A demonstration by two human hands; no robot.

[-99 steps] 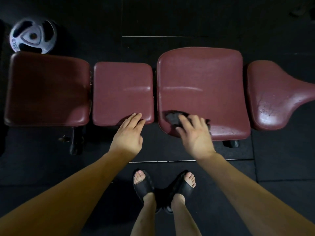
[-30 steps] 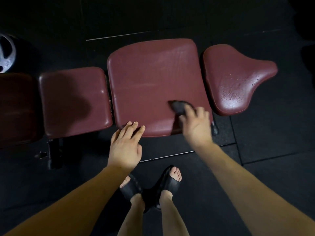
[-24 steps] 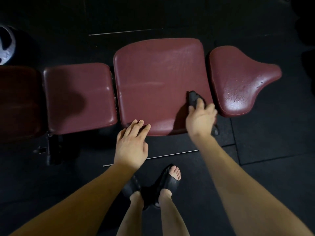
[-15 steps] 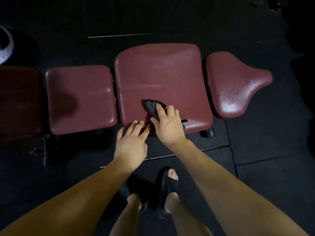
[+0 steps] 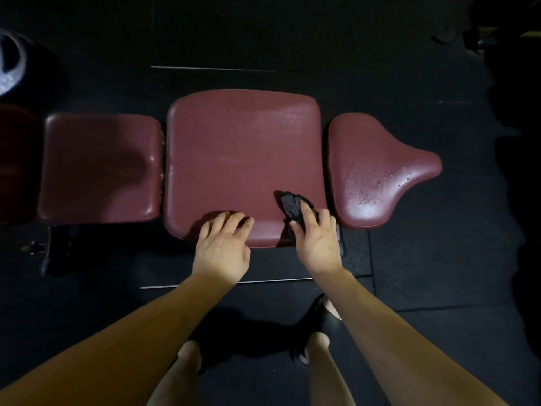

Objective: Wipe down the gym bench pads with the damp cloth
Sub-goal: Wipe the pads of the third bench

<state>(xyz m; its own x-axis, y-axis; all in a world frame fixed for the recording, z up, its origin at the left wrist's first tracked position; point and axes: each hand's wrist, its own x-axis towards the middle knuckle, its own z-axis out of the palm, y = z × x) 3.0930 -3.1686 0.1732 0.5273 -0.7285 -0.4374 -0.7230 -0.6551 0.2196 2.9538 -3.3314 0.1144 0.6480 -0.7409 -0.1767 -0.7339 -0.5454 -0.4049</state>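
Right hand point(image 5: 317, 244) pressed a bunched black cloth point(image 5: 291, 207) onto the near right corner of the big middle pad point(image 5: 243, 159), fingers over it; whether they curled round it was hard to tell. Left hand point(image 5: 222, 249) lay flat, fingers straight, on that pad's near edge. Smaller pad point(image 5: 98, 168) left, saddle-shaped pad point(image 5: 377, 171) right. Weight plate point(image 5: 8, 68) cut off top left; black sandal point(image 5: 320, 313) half hidden by the right forearm.

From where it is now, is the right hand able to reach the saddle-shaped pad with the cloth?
Probably yes. The right hand presses the cloth on the large pad near its right edge, and the saddle-shaped pad lies just beyond, with nothing between them.
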